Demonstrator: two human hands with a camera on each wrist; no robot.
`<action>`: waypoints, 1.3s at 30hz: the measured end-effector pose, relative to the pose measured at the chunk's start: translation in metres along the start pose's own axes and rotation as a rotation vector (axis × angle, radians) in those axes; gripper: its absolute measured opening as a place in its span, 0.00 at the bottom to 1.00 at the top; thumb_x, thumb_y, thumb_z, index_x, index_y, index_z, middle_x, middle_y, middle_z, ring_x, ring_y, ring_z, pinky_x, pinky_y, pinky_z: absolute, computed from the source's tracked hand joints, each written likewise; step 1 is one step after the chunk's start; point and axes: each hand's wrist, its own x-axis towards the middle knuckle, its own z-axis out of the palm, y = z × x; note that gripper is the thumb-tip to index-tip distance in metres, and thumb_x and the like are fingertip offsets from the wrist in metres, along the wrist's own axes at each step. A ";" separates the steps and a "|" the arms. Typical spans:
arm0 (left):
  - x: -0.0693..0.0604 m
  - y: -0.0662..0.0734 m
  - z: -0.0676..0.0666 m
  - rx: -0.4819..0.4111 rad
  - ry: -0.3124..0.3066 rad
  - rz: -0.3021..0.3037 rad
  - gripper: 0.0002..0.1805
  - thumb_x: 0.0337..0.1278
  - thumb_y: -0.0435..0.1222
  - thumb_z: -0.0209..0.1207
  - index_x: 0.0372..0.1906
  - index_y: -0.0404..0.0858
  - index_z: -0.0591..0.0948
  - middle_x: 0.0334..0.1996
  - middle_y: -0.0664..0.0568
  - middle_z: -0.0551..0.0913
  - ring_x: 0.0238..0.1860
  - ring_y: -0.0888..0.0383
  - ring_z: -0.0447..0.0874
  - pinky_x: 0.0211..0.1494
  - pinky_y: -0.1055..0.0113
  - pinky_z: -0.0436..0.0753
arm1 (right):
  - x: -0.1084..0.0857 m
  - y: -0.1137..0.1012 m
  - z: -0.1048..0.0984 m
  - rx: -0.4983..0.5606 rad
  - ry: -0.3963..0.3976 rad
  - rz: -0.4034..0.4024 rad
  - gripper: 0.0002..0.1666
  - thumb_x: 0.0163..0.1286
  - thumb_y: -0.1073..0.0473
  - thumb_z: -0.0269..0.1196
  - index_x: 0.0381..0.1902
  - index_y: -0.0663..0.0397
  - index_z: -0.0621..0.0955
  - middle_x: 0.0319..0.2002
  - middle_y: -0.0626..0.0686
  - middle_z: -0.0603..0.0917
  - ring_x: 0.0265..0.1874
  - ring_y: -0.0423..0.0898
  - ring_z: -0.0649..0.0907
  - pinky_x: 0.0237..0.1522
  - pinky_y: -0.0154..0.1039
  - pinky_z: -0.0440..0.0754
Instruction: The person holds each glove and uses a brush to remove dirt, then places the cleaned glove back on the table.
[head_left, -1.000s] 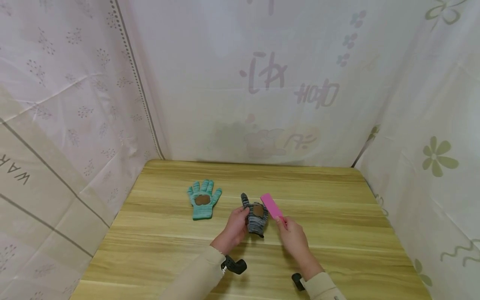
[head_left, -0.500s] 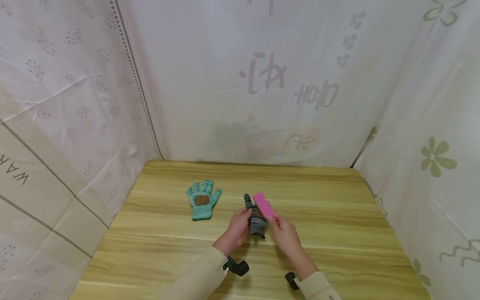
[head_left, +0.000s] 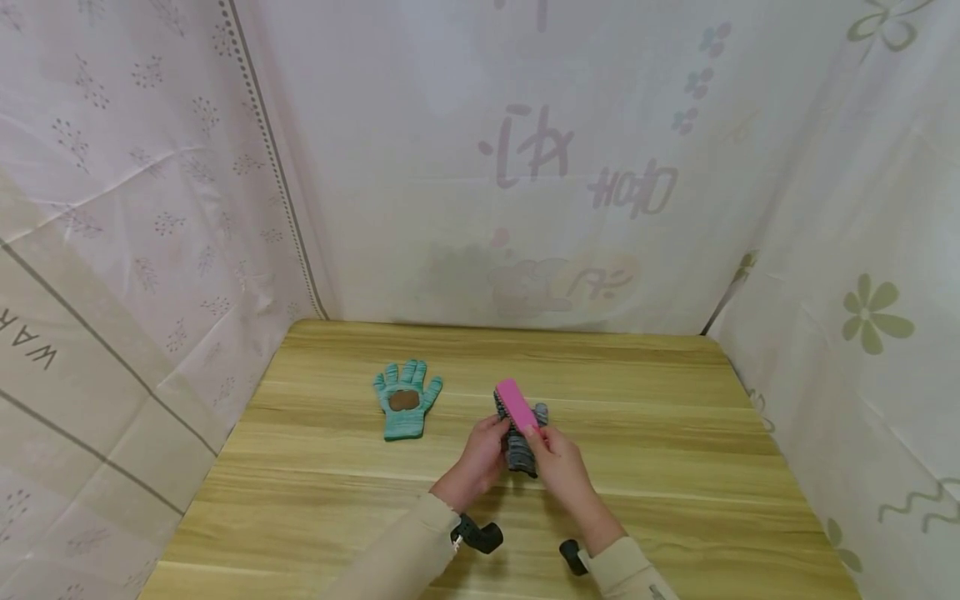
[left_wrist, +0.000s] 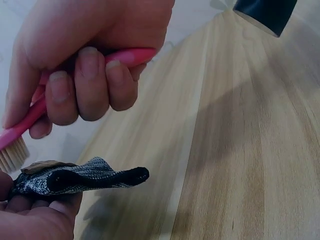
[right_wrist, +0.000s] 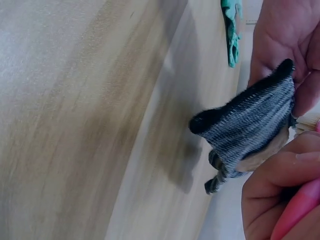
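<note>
My left hand (head_left: 480,458) holds a grey-and-black knit glove (head_left: 521,454) above the table, thumb on top and fingers beneath it. The glove's brown patch (right_wrist: 265,152) shows in the right wrist view. In my right hand (head_left: 564,471) is a pink brush (head_left: 516,404), gripped by its handle with the fingers curled round it. Its pale bristles (left_wrist: 14,155) point down beside the glove in the left wrist view. From above, the brush head covers part of the glove; whether the bristles touch it I cannot tell.
A green knit glove (head_left: 406,425) with a brown patch (head_left: 404,401) lies flat on the wooden table (head_left: 315,483), left of my hands. Printed cloth (head_left: 420,208) hangs behind the table and along both sides.
My right hand has moved the brush leftward, from beside the grey glove to over it. My left hand has shifted slightly right with the glove, which has turned. The green glove has stayed still.
</note>
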 end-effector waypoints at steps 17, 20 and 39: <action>-0.003 0.002 -0.001 -0.031 0.026 0.000 0.21 0.81 0.35 0.40 0.61 0.24 0.74 0.35 0.55 0.82 0.36 0.64 0.79 0.39 0.72 0.82 | -0.001 0.012 -0.002 -0.091 0.029 -0.015 0.21 0.79 0.44 0.55 0.38 0.57 0.80 0.20 0.47 0.69 0.18 0.41 0.67 0.19 0.33 0.63; -0.003 0.002 -0.001 -0.028 0.038 0.000 0.21 0.81 0.35 0.39 0.61 0.23 0.73 0.35 0.54 0.82 0.36 0.64 0.79 0.38 0.72 0.82 | -0.001 0.014 -0.003 -0.111 0.026 -0.022 0.21 0.79 0.44 0.56 0.40 0.57 0.80 0.21 0.46 0.68 0.18 0.41 0.66 0.19 0.33 0.62; -0.003 0.005 -0.003 -0.061 0.068 0.007 0.21 0.81 0.35 0.39 0.62 0.23 0.71 0.35 0.53 0.82 0.33 0.65 0.80 0.35 0.73 0.80 | 0.000 0.021 -0.007 -0.155 0.028 -0.020 0.24 0.78 0.41 0.55 0.44 0.57 0.81 0.21 0.47 0.69 0.19 0.43 0.67 0.21 0.35 0.64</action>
